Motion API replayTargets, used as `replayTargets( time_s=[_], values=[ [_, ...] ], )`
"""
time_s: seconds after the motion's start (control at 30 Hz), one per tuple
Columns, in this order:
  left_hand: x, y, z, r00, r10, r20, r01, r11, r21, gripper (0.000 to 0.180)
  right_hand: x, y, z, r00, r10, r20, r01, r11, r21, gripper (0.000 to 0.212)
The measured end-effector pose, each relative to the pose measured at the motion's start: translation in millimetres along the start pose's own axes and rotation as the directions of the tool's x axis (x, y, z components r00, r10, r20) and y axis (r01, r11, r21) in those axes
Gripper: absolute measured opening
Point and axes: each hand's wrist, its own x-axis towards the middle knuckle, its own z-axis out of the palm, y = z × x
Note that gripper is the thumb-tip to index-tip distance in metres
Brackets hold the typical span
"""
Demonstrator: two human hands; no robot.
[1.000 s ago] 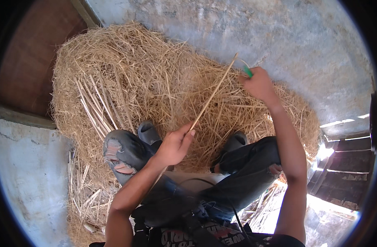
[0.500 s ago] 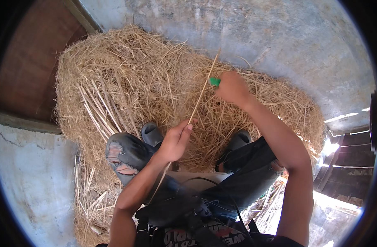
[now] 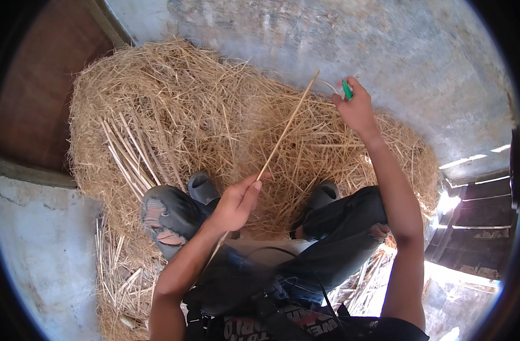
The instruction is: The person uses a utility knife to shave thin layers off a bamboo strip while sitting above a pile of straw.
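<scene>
My left hand (image 3: 236,202) is closed round a long, thin, pale-yellow stick (image 3: 289,128), thumb along it. The stick slants up and to the right, and its lower end runs back past my wrist toward my lap. Beyond its far tip and to the right, my right hand (image 3: 357,111) is closed on a small green object (image 3: 347,90), apart from the stick. Only the green part shows clearly; what kind of tool it is, I cannot tell. A pale curved strip (image 3: 328,85) lies between the stick's tip and my right fingers; whether it touches either is unclear.
Dry straw (image 3: 197,108) is heaped around my feet in grey slippers (image 3: 203,187). A bundle of pale sticks (image 3: 129,153) rests beside my left knee. More cut pieces (image 3: 126,278) lie at the lower left. A bluish-grey wall (image 3: 419,68) rises behind the straw, with dark boards (image 3: 481,210) at right.
My right hand has moved up and to the right with the green object, away from the stick. My left hand still grips the stick, which now leans further right.
</scene>
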Motion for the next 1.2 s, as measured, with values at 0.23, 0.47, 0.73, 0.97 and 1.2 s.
replayTargets(
  time_s=[0.23,0.47,0.73,0.97,1.2],
  values=[
    [7,-4,3,0.999,0.014,-0.033,-0.012,0.997,0.071,0.04,-13,-32,8,0.931,-0.363,0.047,0.352,0.923,0.156,0.063],
    [7,-14,-4,0.994,0.029,-0.105,-0.025,0.999,0.04,0.04,-26,-42,23,0.902,-0.328,0.281,0.301,0.944,0.136,0.068],
    [10,-12,-4,0.982,0.021,-0.185,-0.014,0.999,0.038,0.043,-38,-51,22,0.808,-0.449,0.381,0.394,0.893,0.217,0.047],
    [11,-8,-4,0.964,0.062,-0.258,-0.037,0.994,0.103,0.04,-37,-61,28,0.921,-0.296,0.254,0.274,0.954,0.118,0.02],
    [9,-7,0,0.968,0.075,-0.241,-0.038,0.987,0.156,0.045,-54,-38,85,0.847,-0.248,0.47,0.34,0.933,-0.121,0.023]
  ],
)
